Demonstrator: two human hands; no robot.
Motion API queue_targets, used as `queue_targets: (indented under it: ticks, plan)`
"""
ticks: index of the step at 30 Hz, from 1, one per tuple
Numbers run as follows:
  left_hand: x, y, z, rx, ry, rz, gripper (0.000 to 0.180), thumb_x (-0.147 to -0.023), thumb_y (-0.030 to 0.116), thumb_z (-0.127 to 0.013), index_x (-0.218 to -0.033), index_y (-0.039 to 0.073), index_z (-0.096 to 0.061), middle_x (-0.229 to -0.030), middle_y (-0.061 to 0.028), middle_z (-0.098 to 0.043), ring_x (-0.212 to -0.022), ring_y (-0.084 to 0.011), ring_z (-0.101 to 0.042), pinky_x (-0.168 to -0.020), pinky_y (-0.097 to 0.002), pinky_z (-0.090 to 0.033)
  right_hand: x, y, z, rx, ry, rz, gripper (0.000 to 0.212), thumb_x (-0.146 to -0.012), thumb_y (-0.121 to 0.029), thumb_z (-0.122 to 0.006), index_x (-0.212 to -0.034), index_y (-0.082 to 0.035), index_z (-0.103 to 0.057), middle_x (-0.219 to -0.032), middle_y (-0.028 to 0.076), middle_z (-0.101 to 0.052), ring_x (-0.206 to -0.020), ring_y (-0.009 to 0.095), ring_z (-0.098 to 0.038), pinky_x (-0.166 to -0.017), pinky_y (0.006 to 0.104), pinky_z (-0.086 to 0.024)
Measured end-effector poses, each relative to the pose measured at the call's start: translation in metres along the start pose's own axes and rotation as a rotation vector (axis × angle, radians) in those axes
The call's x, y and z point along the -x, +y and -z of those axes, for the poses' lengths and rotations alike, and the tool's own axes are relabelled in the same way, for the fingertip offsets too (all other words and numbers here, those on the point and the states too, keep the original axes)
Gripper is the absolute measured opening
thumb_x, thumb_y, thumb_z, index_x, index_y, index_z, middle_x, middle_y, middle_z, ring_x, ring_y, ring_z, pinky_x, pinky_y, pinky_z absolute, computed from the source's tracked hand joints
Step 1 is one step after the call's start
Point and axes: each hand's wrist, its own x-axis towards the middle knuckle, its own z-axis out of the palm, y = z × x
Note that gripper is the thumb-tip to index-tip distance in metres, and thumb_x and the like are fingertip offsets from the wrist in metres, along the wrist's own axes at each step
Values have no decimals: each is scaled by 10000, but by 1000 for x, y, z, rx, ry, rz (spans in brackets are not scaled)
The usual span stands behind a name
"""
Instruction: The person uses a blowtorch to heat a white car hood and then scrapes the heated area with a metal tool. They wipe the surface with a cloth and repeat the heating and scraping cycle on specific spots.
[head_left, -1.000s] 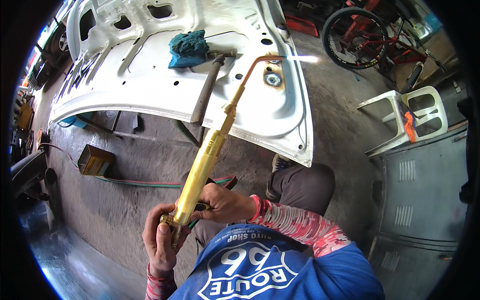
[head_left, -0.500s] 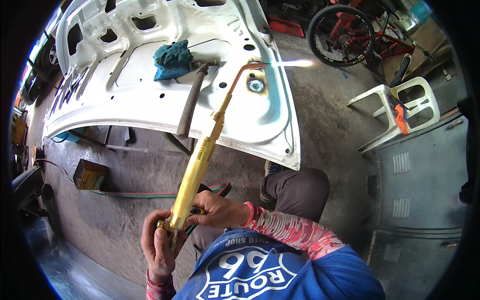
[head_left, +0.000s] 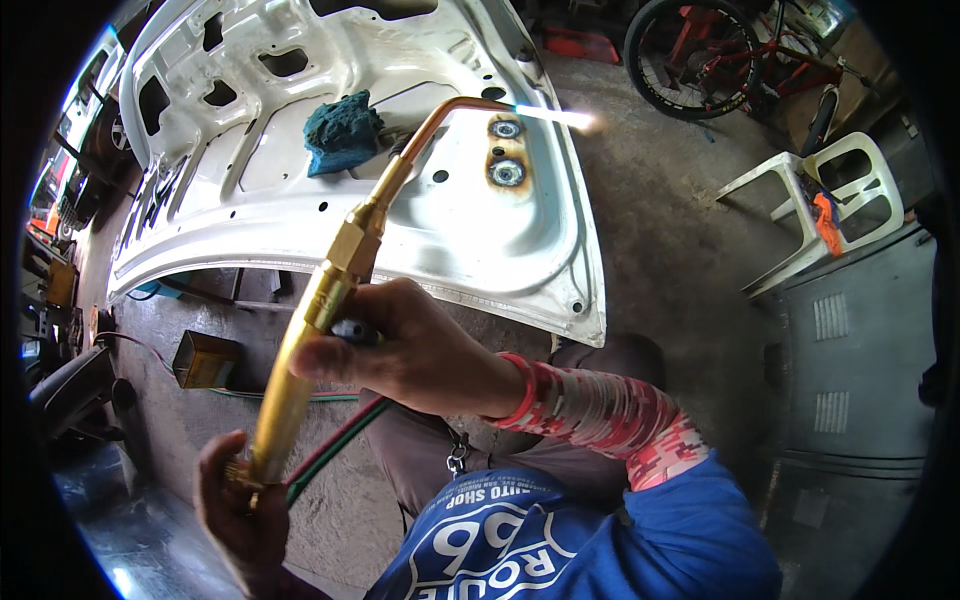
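A lit brass gas torch [head_left: 305,330] slants up from my lap, its bent copper tip throwing a white-blue flame [head_left: 555,116] to the right. My right hand [head_left: 400,345] grips the torch's body, with a small dark round-ended thing [head_left: 352,330] of unclear kind also in its fingers. Down at the torch's base, my left hand [head_left: 240,515] has its fingers round the brass valve knob [head_left: 240,475]. Beyond the torch lies a white car body panel [head_left: 450,230]. Two scorched brown patches with metal rings, an upper [head_left: 506,129] and a lower [head_left: 508,173], mark its right side.
A crumpled blue-green cloth [head_left: 342,132] lies on the panel. Red and green hoses [head_left: 335,440] run from the torch's base past a rusty square can [head_left: 205,358]. A white plastic chair [head_left: 815,200] with an orange cloth, a bicycle [head_left: 700,60] and grey metal panels [head_left: 850,350] stand right.
My right hand has moved up from the torch's base onto its body. The torch has come closer and shifted left; its tip no longer covers the upper scorched patch, and its body now hides the hammer.
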Motion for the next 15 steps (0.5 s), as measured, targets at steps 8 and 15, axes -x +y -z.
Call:
queue_targets:
  ticks: [8, 15]
  plan:
    - [-45, 108, 30, -564, -140, 32, 462, -910, 258, -553, -1299, 10, -556, -1208, -136, -605, -900, -174, -626, -773, -316, -518, -7, -12, -15, -612, 126, -156, 285, -1057, -340, -531, -1083, -63, -590, -704, -5, -585, -463, 13, -422, -394, 196, -324]
    - [-53, 135, 31, -728, -97, -211, 457, -998, 305, -482, -1359, 42, -579, -1273, -149, -628, -1202, -260, -577, -998, -398, -476, -4, -24, -7, -709, 118, -52, 387, -1049, -410, -527, -991, -36, -606, -731, 93, -664, -463, 52, -454, -414, 205, -347]
